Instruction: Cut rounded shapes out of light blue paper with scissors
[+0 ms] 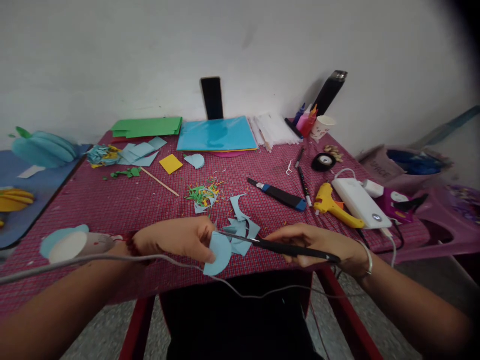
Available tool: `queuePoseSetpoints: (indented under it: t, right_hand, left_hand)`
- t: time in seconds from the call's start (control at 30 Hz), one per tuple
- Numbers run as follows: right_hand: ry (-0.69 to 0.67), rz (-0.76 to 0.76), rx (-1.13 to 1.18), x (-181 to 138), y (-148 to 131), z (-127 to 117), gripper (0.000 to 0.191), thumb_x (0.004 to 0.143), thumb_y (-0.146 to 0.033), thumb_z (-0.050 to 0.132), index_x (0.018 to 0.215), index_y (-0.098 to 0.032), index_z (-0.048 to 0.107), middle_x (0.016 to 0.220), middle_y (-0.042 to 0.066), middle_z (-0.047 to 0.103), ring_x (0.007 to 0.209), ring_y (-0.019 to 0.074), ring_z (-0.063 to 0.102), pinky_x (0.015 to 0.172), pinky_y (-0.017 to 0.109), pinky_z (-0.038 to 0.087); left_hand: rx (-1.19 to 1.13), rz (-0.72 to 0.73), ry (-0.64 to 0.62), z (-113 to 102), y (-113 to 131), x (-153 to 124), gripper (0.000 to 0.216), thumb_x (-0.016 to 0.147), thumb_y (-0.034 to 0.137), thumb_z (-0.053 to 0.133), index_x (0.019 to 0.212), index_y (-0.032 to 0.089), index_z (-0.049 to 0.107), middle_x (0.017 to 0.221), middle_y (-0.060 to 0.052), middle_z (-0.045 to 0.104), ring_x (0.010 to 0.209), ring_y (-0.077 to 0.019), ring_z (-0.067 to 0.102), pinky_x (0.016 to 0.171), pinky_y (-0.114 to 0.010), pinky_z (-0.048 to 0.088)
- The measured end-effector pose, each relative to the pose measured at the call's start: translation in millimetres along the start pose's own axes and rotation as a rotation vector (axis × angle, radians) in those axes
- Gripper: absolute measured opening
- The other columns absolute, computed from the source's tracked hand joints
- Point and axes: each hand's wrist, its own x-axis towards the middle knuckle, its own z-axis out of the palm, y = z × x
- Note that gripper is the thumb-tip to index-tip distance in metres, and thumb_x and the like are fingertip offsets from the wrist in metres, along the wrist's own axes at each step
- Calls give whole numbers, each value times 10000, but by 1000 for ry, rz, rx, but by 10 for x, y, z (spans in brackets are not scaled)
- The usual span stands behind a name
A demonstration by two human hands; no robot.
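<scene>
A rounded piece of light blue paper (220,256) is pinched between the thumb and fingers of my left hand (183,239) near the table's front edge. My right hand (313,239) grips black-handled scissors (292,249), their blades pointing left and meeting the paper's upper edge. Whether the blades have the paper between them I cannot make out. Just behind the blades lie light blue paper offcuts (240,232). Farther back sits a small heap of green, yellow and blue paper shreds (202,194).
A cutter knife (279,195), a yellow glue gun (333,207) and a white power bank (362,202) lie to the right. A paper cup (80,245) lies beside my left forearm. A grey cable (165,257) crosses in front of me. A phone (212,98) leans on the wall.
</scene>
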Motion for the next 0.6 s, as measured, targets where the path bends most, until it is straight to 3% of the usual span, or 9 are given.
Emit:
queuePoseSetpoints:
  t: [0.23, 0.43, 0.6]
  right_hand:
    - [-33, 23, 54, 30, 34, -81, 569, 769, -408, 697, 1267, -163, 571, 913, 45, 595, 757, 126, 514, 625, 217, 412]
    - [-59, 44, -7, 80, -49, -86, 589, 775, -453, 678, 1264, -141, 573, 868, 35, 591, 702, 114, 501, 595, 216, 402]
    - [-74, 15, -70, 103, -133, -79, 565, 798, -434, 659, 1262, -121, 577, 967, 68, 630, 786, 142, 548, 669, 245, 437]
  left_hand:
    - [-8, -38, 10, -18, -93, 27, 154, 733, 267, 654, 666, 128, 652, 612, 1, 610, 563, -94, 494, 567, -191, 409]
    - [-27, 36, 4, -24, -146, 56, 146, 744, 257, 659, 678, 126, 660, 588, 10, 606, 527, -84, 485, 519, -176, 403]
    - [-7, -8, 9, -19, -172, 76, 146, 745, 254, 657, 686, 121, 663, 597, -7, 621, 532, -95, 515, 553, -194, 434]
